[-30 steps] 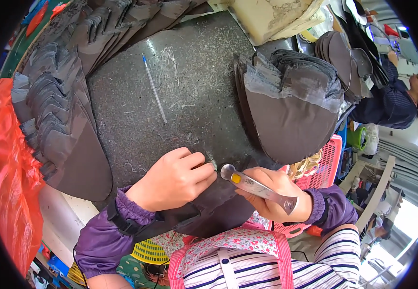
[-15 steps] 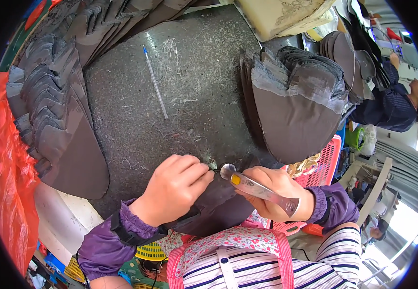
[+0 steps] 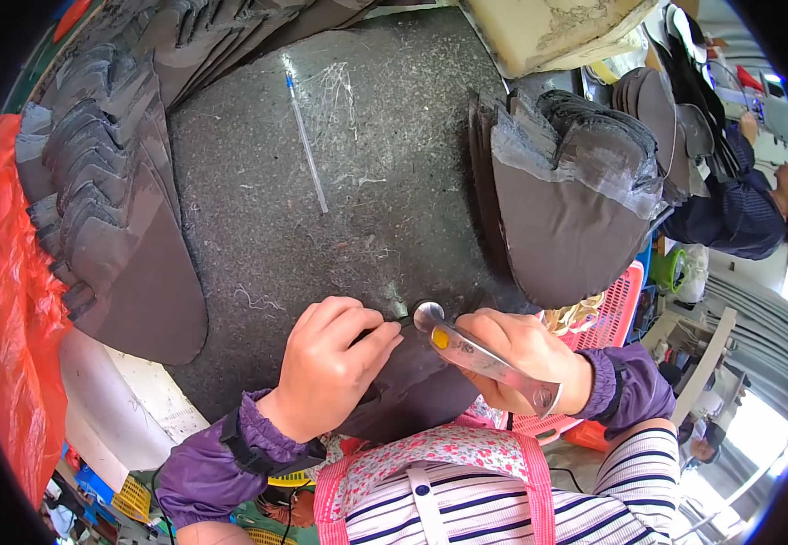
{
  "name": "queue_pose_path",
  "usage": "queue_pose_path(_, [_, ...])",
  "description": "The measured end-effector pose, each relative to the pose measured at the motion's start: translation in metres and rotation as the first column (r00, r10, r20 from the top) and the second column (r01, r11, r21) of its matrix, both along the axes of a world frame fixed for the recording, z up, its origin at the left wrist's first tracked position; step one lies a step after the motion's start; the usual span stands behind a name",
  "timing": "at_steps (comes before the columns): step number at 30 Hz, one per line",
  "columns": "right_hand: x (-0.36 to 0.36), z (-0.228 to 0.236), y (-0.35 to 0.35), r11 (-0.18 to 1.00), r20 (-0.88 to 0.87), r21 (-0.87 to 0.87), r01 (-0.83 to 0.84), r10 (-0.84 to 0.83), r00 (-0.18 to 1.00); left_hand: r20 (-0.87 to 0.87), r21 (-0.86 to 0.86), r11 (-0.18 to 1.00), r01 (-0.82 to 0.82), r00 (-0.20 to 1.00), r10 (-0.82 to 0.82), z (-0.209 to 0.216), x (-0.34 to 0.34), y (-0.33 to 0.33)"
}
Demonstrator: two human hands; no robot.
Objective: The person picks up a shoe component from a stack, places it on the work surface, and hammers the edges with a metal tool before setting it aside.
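My right hand [image 3: 532, 356] is closed on a metal hammer [image 3: 498, 363]; its round face is next to my left fingertips, and its flat tail points back over my wrist. A yellow spot shows on the hammer head, while the handle is hidden. With thumb and fingers pinched, my left hand [image 3: 332, 361] grips the edge of a dark brown shoe-upper piece [image 3: 426, 395]. That piece lies over the near edge of the worktop, partly covered by both hands. The exact bit between the left fingertips is too small to make out.
The dark speckled worktop [image 3: 258, 227] carries a clear pen [image 3: 308, 145] and loose threads. Stacked dark upper pieces stand at left [image 3: 144, 300] and right [image 3: 576, 236]. A cream block [image 3: 557, 36] sits at the back. Red plastic [image 3: 13, 363] hangs left; a pink basket [image 3: 616, 309] stands right. Another person [image 3: 730, 213] is far right.
The whole view has shifted slightly. My left hand has turned a little, with its fingers lifting and a gap opening behind the pinch. The hammer stays in almost the same place.
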State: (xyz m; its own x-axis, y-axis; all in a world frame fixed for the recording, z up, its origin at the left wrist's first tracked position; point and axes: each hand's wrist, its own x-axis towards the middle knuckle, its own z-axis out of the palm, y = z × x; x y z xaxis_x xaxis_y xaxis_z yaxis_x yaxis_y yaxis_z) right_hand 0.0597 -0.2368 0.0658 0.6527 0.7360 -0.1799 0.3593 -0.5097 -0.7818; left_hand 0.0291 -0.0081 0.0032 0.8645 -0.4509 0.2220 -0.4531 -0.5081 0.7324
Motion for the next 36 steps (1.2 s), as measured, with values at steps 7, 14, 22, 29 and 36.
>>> queue_pose_path(7, [0.001,-0.003,-0.001,0.996,0.037,-0.041,-0.084,0.086,0.996,0.124,0.16,0.986,0.045,0.99,-0.066,0.007,-0.01,-0.008])
queue_pose_path(14, [0.003,-0.003,0.002,0.989,-0.044,-0.107,-0.105,0.101,0.994,0.018,0.026,0.998,-0.065,0.998,0.065,0.002,-0.014,-0.002])
queue_pose_path(22, [0.005,-0.001,0.006,0.992,-0.039,-0.089,-0.089,0.086,0.996,0.068,0.04,0.991,-0.125,0.99,0.122,0.0,-0.025,-0.003])
queue_pose_path(29, [0.011,0.002,0.017,0.971,-0.03,-0.12,-0.209,0.207,0.978,0.131,0.144,0.989,-0.018,0.991,-0.001,0.002,-0.028,0.001])
queue_pose_path(36, [0.012,0.004,0.018,0.973,-0.037,-0.128,-0.19,0.187,0.982,-0.09,-0.033,0.975,-0.22,0.972,0.216,0.001,-0.039,0.009])
